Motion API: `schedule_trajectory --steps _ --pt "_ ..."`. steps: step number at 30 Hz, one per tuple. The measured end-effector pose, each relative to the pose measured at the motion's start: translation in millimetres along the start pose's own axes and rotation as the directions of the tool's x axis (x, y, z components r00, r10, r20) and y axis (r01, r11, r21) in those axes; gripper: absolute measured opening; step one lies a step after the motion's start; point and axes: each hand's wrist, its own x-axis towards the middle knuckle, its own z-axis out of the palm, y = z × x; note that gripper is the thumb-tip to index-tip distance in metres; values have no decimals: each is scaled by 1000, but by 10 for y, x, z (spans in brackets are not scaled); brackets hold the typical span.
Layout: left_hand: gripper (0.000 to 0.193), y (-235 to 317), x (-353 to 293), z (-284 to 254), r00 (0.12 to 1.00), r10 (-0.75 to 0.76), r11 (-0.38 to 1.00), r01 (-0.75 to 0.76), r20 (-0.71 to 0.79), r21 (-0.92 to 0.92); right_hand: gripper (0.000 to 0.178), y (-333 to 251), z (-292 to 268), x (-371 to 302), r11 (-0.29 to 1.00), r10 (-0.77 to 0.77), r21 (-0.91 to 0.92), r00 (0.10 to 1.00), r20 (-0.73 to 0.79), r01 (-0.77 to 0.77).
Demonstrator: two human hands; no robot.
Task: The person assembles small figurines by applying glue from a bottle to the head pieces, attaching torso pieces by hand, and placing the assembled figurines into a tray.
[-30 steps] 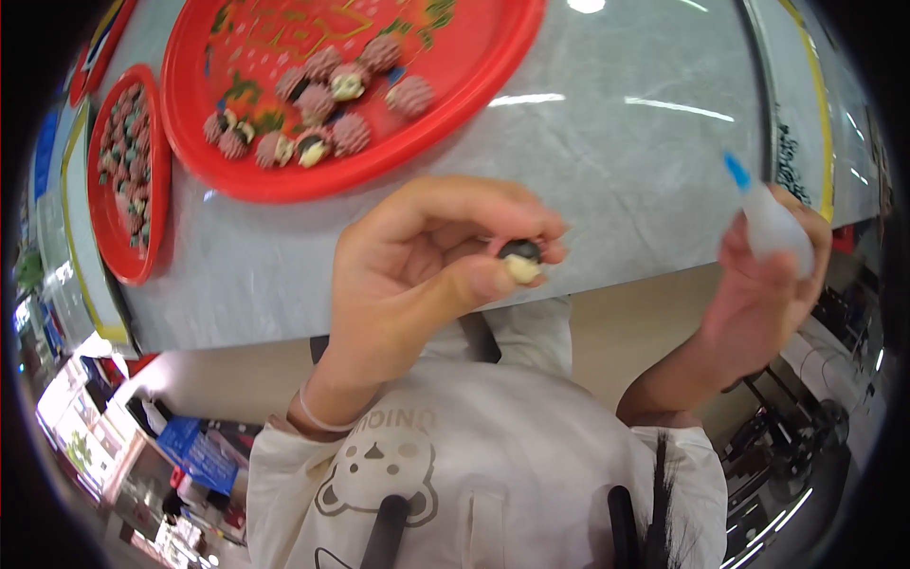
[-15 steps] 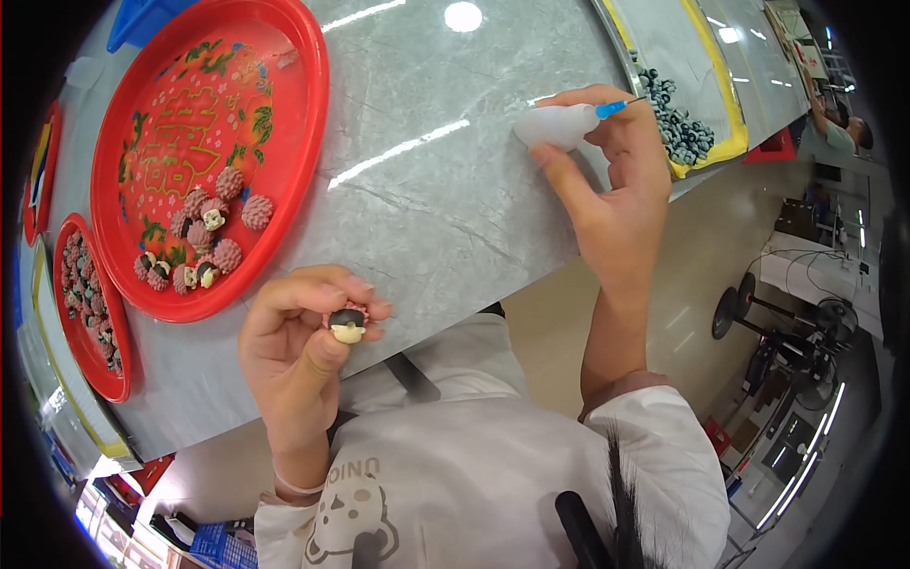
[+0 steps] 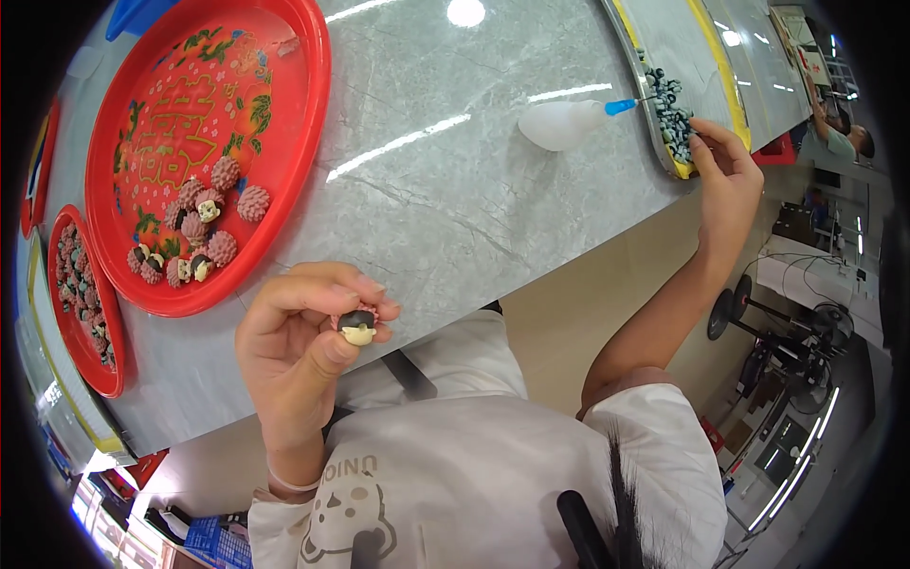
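Note:
My left hand holds a small figurine, pinched between thumb and fingers above the table's near edge. The figurine is cream below, black across the middle and pink and knobbly behind. At the right, my right hand reaches to the end of a yellow-edged tray. Thumb and forefinger are closed together at a heap of small dark-and-white beads; whether a bead is between them is hidden. A white squeeze bottle with a blue needle tip lies on the table, apart from both hands.
A large red patterned tray at the left bears several pink figurine pieces. Beside it stands a smaller red tray with more pieces. The grey table ends along a slanting near edge. Black fans stand on the floor far right.
My right hand has let go of the squeeze bottle, leaving it on the table, and has moved right to the beads. The left hand keeps the figurine nearly in place.

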Motion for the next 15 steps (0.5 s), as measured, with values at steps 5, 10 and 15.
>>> schedule_trajectory --steps 5,10,15 --pt "24 -7 -5 -13 1000 11 1000 -11 8 -14 16 10 29 56 999 43 -11 999 -2 -43" --pt "23 -15 17 1 1000 -5 999 5 11 -39 16 -83 -1 -23 949 -52 294 974 -220 117" --pt "22 -7 1 -4 1000 18 998 -17 8 -58 23 -303 -87 -285 495 -201 865 958 205 -82"
